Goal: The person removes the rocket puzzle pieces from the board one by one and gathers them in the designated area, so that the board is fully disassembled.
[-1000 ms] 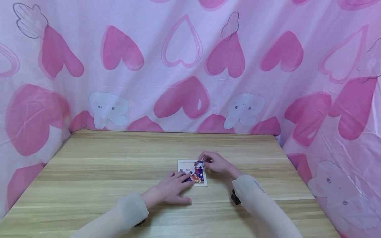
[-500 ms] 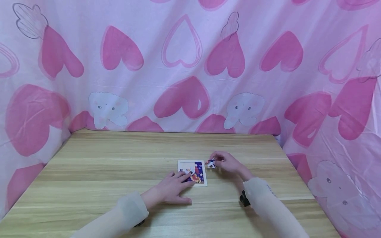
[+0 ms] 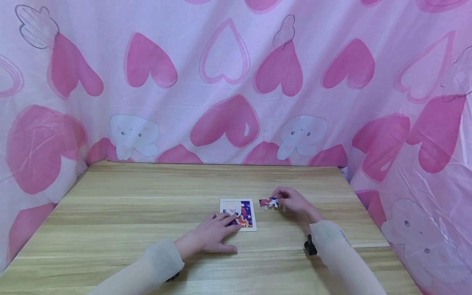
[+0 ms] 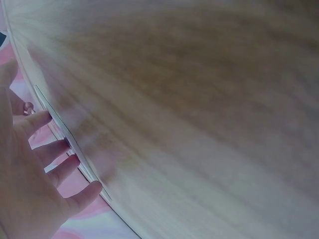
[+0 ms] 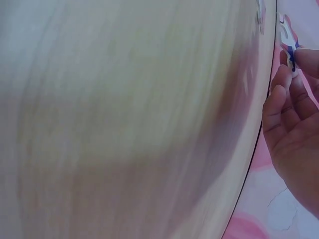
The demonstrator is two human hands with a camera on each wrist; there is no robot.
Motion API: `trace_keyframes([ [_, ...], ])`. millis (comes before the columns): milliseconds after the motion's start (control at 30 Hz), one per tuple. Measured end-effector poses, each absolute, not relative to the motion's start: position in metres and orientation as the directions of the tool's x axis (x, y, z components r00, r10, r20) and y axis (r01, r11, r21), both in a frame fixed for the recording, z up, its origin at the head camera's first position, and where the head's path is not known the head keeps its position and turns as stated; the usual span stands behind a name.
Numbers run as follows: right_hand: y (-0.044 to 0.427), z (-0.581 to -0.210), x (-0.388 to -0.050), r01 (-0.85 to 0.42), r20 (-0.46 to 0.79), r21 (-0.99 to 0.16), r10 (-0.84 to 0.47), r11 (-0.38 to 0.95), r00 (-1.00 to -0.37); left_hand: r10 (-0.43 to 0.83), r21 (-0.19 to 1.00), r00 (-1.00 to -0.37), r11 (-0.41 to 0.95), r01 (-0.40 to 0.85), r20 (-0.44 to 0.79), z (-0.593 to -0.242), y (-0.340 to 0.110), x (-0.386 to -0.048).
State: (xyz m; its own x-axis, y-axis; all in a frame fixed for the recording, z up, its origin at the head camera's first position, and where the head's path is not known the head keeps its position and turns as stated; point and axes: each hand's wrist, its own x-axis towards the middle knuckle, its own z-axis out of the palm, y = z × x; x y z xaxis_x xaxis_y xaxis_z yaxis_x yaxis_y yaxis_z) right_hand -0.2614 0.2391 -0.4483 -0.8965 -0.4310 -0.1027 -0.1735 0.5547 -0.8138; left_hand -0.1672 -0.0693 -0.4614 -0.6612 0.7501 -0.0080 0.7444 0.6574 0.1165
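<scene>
A small square jigsaw puzzle [image 3: 247, 217] in a white tray frame [image 3: 255, 223] lies on the wooden table. It shows dark blue, red and yellow parts, with a pale area at its upper left. My left hand [image 3: 212, 233] rests on it with fingers spread, hiding its lower left; the left wrist view shows this hand [image 4: 37, 172] at the tray's edge. To the right of the tray, my right hand [image 3: 293, 200] pinches a jigsaw piece [image 3: 273, 202], blue with a white star. Red shows at its left; I cannot tell whether that is a second, joined piece.
The wooden table [image 3: 147, 205] reaches back to a pink curtain [image 3: 225, 90] printed with hearts, which also hangs along both sides. A dark wrist device [image 3: 310, 246] sits under my right sleeve.
My right hand has lifted off the tray's upper right corner and moved to the right, carrying the jigsaw piece. More red shows beside the star now. The left hand stays in place.
</scene>
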Motion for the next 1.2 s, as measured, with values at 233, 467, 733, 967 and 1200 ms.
trace_keyframes([
  [233, 0.2462, -0.4522, -0.2626, -0.118, -0.142, -0.808, -0.385, 0.578, -0.912, 0.752, 0.112, -0.659, 0.655, 0.748, 0.000, -0.4605, -0.0700, -0.1666],
  [467, 0.2485, -0.4565, -0.2656, -0.062, -0.165, -0.811, -0.330, 0.582, -0.929, 0.753, 0.111, -0.658, 0.654, 0.748, -0.002, -0.4606, -0.0700, -0.1666],
  [733, 0.2479, -0.4587, -0.2684, -0.091, -0.140, -0.781, -0.315, 0.618, -0.939, 0.752, 0.116, -0.659, 0.655, 0.747, -0.006, -0.4608, -0.0698, -0.1670],
  [967, 0.2478, -0.4565, -0.2689, -0.118, -0.125, -0.728, -0.301, 0.675, -0.945, 0.747, 0.129, -0.664, 0.660, 0.740, -0.015, -0.4589, -0.0695, -0.1665],
  [1200, 0.2438, -0.4587, -0.2675, -0.153, -0.073, -0.718, -0.292, 0.679, -0.954, 0.746, 0.132, -0.665, 0.662, 0.738, -0.022, -0.4591, -0.0695, -0.1665],
])
